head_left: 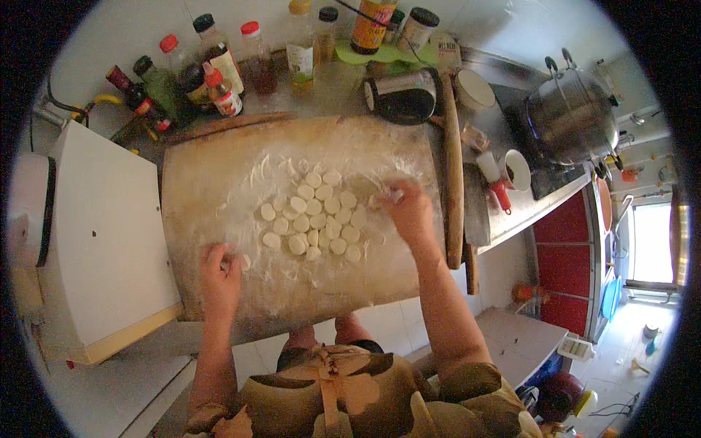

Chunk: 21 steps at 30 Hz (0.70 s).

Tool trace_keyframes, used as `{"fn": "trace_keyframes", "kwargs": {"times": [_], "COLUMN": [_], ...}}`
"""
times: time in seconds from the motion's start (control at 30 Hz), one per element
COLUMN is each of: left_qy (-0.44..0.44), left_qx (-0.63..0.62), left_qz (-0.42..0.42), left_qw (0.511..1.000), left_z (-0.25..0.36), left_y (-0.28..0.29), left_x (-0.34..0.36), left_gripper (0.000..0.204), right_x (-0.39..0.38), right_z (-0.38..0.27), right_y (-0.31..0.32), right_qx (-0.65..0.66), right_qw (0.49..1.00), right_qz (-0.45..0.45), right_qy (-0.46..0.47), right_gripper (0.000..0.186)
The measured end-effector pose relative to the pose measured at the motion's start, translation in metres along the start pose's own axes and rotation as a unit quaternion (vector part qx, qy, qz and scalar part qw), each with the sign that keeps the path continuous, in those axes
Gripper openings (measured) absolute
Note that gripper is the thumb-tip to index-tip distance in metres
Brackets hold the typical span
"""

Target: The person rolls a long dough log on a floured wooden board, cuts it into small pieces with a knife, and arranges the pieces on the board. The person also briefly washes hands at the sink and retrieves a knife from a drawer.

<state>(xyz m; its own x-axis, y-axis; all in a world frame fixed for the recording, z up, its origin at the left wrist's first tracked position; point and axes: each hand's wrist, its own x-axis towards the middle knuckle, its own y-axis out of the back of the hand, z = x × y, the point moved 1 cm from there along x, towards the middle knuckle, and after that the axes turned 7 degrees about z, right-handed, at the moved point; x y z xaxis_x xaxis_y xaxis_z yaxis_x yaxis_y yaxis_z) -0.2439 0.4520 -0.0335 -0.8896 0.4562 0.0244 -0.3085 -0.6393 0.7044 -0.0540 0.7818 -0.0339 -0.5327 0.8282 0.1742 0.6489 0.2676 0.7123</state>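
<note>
Many small round pieces of white dough (317, 207) lie clustered on a floured wooden board (380, 274). At the board's left side, my left hand (219, 266) is closed with its fingers curled, and a single dough piece (245, 261) sits right beside its fingertips. A pale bit shows between those fingers, too small to name. Over the right part of the board, my right hand (409, 208) is closed, its fingers slightly smeared by motion. Something whitish shows at its fingertips, perhaps dough. Loose flour (274, 171) is scattered around the pieces.
A long rolling pin (453, 175) lies along the board's right edge. Sauce bottles (219, 58) and a black-and-white appliance (401, 96) stand behind it. A white cabinet (109, 241) borders the left. Far right, a large steel pot (573, 117) sits on the stove near a white bowl (515, 169).
</note>
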Motion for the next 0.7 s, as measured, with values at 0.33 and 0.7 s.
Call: {"fn": "trace_keyframes", "kwargs": {"times": [0.33,0.7], "left_qy": [-0.170,-0.138], "left_qx": [0.259,0.311], "left_qz": [0.063,0.062], "left_qw": [0.949,0.938], "left_z": [0.023,0.022], "left_y": [-0.054,-0.056], "left_x": [0.020,0.079], "left_gripper": [0.056,0.056], "right_x": [0.021,0.053], "right_z": [-0.025,-0.019], "right_y": [-0.060,-0.056], "right_qx": [-0.226,-0.190], "right_qw": [0.957,0.966], "right_qz": [0.037,0.040], "right_qy": [0.180,0.168], "right_gripper": [0.055,0.059]}}
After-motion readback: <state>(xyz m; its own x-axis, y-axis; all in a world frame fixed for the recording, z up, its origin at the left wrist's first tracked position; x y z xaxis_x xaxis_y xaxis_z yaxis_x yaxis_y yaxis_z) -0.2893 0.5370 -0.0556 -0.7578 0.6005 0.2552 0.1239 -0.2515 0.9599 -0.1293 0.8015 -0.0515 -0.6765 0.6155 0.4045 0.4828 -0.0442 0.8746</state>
